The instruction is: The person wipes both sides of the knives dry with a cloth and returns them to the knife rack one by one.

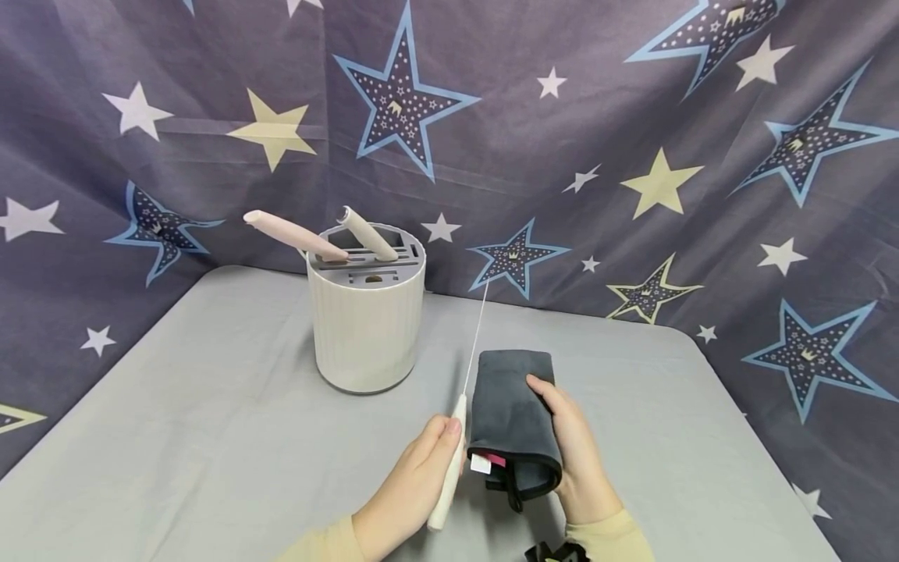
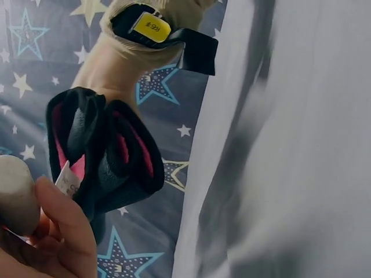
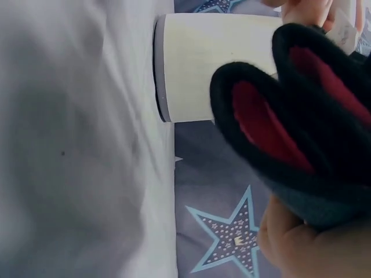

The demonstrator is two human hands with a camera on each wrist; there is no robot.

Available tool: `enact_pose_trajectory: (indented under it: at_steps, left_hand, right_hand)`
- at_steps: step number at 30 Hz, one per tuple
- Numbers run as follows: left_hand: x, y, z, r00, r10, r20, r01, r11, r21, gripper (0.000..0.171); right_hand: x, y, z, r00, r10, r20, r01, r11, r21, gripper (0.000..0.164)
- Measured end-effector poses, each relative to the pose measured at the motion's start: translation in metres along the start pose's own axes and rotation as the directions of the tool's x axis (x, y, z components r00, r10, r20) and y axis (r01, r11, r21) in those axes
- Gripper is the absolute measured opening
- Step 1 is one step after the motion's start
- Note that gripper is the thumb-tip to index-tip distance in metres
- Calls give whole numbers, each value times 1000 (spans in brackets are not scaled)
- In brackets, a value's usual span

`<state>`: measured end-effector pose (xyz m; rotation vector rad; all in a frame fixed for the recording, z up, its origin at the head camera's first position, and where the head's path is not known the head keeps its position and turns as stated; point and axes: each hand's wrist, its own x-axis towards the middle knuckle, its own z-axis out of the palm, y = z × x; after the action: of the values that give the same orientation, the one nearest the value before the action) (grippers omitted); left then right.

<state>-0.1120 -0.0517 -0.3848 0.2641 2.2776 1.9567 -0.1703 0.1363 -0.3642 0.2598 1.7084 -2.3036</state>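
My left hand grips the white handle of a knife. Its blade, seen nearly edge-on in the head view, points up and away. Just right of it, my right hand holds a folded dark grey cloth with black edging, fingers along its right side. The blade stands close beside the cloth's left edge. In the left wrist view the handle's butt end shows beside the thumb, and the rolled cloth opens on a pink inner side. The right wrist view shows those pink folds close up.
A white ribbed knife block stands on the grey-covered table, left of the hands. A pink handle and a beige handle stick out of its slotted top. Behind hangs a star-patterned curtain.
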Motion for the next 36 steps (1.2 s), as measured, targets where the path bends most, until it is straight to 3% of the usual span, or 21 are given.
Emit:
enact_pose_trajectory:
  at_steps: [5,11,17,24,29,36]
  left_hand:
    - [2,-4,1,998,-10,-54,16,995,96,44]
    - [6,-7,1,997,-6,-79,19,986,164,47]
    - [8,-7,2,996,10,-85,8,978,208,46]
    - [10,-8,3,993,49,-107,-19,964,264,43]
    - [10,-6,3,991,58,-118,-22,957,291,44]
    - [11,-5,3,992,51,-118,-12,952,307,46]
  right_hand:
    - [0,-1,11,991,-114,-65,101,979,-176,45]
    - [-2,2,26,976,-201,-82,171,943,-284,39]
    - [-6,9,37,962,-267,-53,234,911,-339,35]
    - [-10,19,46,928,-370,-38,326,857,-400,32]
    - [-12,26,50,904,-425,-51,371,836,-405,29]
    - [-11,30,52,889,-454,-58,389,817,-426,27]
